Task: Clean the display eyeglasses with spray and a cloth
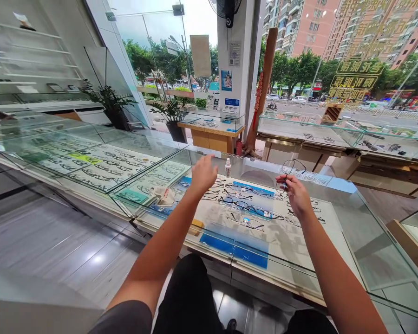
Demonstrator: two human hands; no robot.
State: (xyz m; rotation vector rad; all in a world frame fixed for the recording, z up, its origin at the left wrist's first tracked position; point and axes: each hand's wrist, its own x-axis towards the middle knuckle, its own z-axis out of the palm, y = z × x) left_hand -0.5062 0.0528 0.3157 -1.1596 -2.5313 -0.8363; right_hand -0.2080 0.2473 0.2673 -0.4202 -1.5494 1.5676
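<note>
A: Right hand [297,195] status?

B: Pinching a pair of thin black-rimmed glasses [290,172] by one temple. Frame hangs just above and behind the fingers, lifted off the glass counter [348,232], lenses toward the far edge.

A: Left hand [204,172]?

B: Empty, fingers loosely spread, palm down. Hovering over the counter, reaching toward the small white spray bottle [228,167]. Bottle stands upright on the counter just right of the fingertips, not touching (gap is clear).

A: Bottle versus the glasses?

B: Well apart. Bottle is left of the held frame, roughly between the two hands but nearer the left.

A: What else, relative to the counter?

B: Under its top: rows of displayed frames [245,204] on a white tray, directly below both hands. A folded cloth [163,195] lies on the counter, left of the left wrist. A yellow block [197,226] sits at the near edge under the left forearm. Beyond the far edge, a white pillar [235,69] and a potted plant [174,116] left of it. More display cases to the counter's left and right.
</note>
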